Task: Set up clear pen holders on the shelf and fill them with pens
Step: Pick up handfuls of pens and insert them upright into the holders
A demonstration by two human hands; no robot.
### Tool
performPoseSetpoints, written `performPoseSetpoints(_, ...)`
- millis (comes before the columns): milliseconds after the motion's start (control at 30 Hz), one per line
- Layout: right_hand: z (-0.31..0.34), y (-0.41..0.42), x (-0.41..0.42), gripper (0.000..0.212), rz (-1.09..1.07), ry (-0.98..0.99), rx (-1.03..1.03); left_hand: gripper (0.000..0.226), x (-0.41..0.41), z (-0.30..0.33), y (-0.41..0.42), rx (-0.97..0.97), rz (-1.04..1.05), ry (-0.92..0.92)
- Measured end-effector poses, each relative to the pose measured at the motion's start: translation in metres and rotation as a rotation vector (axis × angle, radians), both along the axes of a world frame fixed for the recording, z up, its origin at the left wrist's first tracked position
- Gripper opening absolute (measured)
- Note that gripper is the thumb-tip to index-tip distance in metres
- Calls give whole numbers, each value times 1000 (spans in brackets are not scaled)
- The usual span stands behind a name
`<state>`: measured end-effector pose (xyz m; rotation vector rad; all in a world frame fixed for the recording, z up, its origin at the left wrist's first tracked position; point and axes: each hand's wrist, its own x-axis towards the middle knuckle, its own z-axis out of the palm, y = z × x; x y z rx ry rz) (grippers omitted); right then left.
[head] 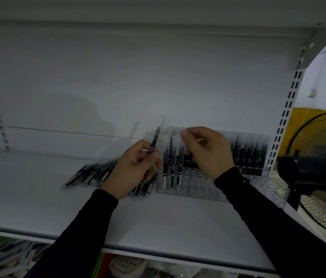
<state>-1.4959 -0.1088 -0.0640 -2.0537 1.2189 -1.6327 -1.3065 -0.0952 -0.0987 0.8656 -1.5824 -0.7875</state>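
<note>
Your left hand (136, 167) is gripping a slim dark pen (155, 140) upright, while your right hand (206, 149) is pinching, seemingly, another above the clear ridged holder (190, 187) on the smooth white shelf (58, 201).

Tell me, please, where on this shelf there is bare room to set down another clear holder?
The shelf is bare left of the loose pens, and along its front edge under both sleeves. It is crowded at the right: the clear holder stands between the pens and the upright, where both hands work.
</note>
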Motion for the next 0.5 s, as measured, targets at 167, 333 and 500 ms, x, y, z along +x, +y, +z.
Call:
performPoseSetpoints(167, 11, 8, 15, 24, 186, -26, 136, 13, 0, 1, 4, 18, -63, -45)
performPoseSetpoints(333, 15, 9, 17, 6, 291, -113, 212, 14, -3, 1, 5, 5, -70, -77)
performPoseSetpoints(500, 21, 11, 1, 11, 263, -272, 184, 10, 11, -13, -5, -110, 195, -173)
